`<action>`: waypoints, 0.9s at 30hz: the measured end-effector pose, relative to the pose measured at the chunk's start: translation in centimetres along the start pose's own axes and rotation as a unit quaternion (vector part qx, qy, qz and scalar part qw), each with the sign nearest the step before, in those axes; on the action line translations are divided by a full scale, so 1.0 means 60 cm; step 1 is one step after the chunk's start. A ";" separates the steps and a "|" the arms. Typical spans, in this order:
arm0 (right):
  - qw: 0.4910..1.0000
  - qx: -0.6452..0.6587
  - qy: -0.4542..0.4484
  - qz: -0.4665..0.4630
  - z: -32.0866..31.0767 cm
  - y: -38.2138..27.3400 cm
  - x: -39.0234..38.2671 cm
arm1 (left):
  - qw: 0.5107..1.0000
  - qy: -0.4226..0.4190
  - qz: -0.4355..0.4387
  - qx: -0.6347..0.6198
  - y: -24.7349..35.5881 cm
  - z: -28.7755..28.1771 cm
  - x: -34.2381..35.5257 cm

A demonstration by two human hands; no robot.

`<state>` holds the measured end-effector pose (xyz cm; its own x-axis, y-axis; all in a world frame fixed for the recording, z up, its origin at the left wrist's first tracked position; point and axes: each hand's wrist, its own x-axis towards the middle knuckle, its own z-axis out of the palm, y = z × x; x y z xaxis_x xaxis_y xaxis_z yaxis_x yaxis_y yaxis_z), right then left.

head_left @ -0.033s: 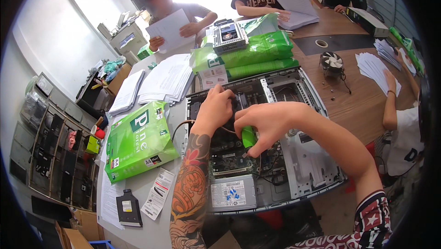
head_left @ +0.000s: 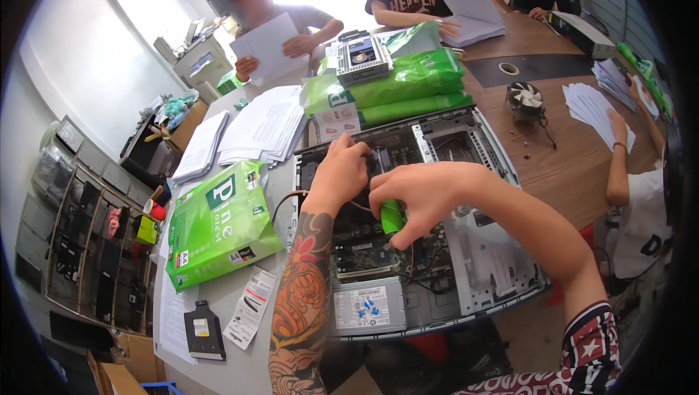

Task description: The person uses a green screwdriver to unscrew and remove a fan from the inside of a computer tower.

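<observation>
An opened desktop computer case [head_left: 502, 249] lies flat before me, its motherboard [head_left: 364, 255] and silver power supply [head_left: 369, 307] exposed. Over the board my right hand [head_left: 415, 195] is closed around a short green handle [head_left: 392, 216]; the rest of that tool is hidden, so its kind cannot be made out. My left hand [head_left: 342, 169] reaches to the far left part of the case. Its fingers are bent down on dark parts, and what they grip, if anything, is hidden.
Green paper packs [head_left: 222, 224] lie left of and behind the case, one bearing a metal drive cage [head_left: 364, 58]. Paper stacks [head_left: 263, 125], a black drive [head_left: 204, 329] and a cooling fan [head_left: 526, 98] with loose screws surround it. Several people handle papers around the table.
My right hand and the green handle have shifted very slightly to the left. The left hand stays in place.
</observation>
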<state>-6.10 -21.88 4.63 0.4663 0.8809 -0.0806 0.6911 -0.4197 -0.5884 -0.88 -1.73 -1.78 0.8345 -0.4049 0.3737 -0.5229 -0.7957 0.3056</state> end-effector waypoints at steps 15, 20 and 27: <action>0.999 -0.031 -0.022 0.031 0.009 0.029 -0.006 | 1.000 -0.008 0.026 -0.012 0.022 0.000 0.014; 0.998 -0.049 0.034 -0.027 0.019 0.015 0.022 | 1.000 -0.012 -0.021 -0.019 0.010 -0.030 -0.009; 1.000 -0.008 0.007 -0.020 0.021 0.024 0.003 | 0.999 -0.018 -0.005 -0.029 0.029 -0.014 0.003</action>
<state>-5.73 -22.07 2.72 0.4458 0.8939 -0.0466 0.7174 -0.3879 -0.5787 -1.80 -2.79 -0.46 0.8451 -0.4140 0.3381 -0.5227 -0.7727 0.3603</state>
